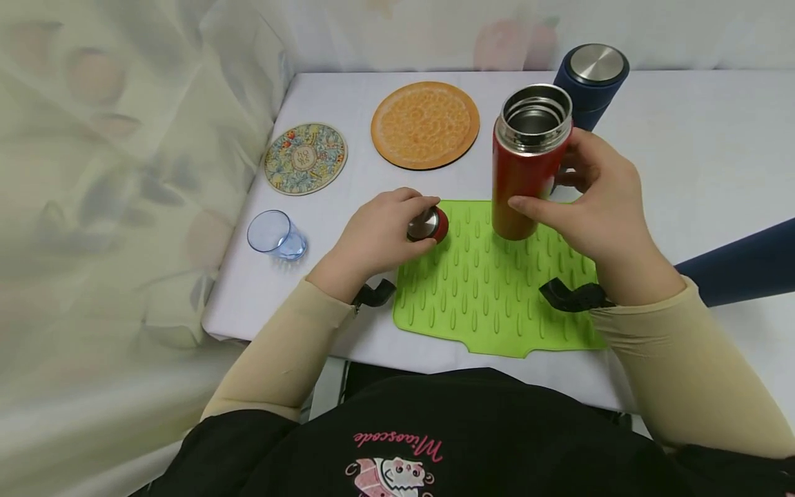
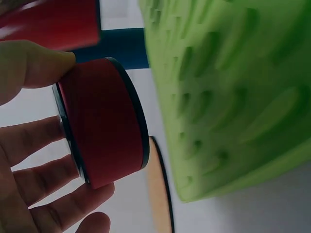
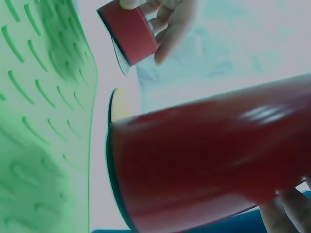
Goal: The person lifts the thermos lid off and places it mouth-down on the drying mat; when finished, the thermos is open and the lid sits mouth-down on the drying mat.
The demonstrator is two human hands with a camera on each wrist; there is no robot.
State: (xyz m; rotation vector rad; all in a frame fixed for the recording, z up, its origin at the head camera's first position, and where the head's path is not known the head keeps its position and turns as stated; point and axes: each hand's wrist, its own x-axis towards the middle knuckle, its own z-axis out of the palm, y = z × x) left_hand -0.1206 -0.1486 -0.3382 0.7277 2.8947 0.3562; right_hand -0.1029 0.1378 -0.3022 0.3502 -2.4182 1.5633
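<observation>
A red thermos (image 1: 528,179) with an uncovered steel mouth is held upright by my right hand (image 1: 599,197), thumb in front and fingers behind. In the right wrist view the thermos body (image 3: 209,160) hangs above the green mat. My left hand (image 1: 388,228) pinches a red lid with a steel top (image 1: 428,225) over the mat's left part. Seen from the left wrist, thumb and fingertips grip the rim of the lid (image 2: 104,124), which is off the mat. Beneath both lies a bright green ridged mat (image 1: 491,297).
Behind the red thermos stands a dark blue thermos (image 1: 593,76). An orange round mat (image 1: 425,124), a patterned round coaster (image 1: 306,159) and a clear blue glass (image 1: 277,236) lie to the left. A dark blue long object (image 1: 745,266) reaches in from the right edge.
</observation>
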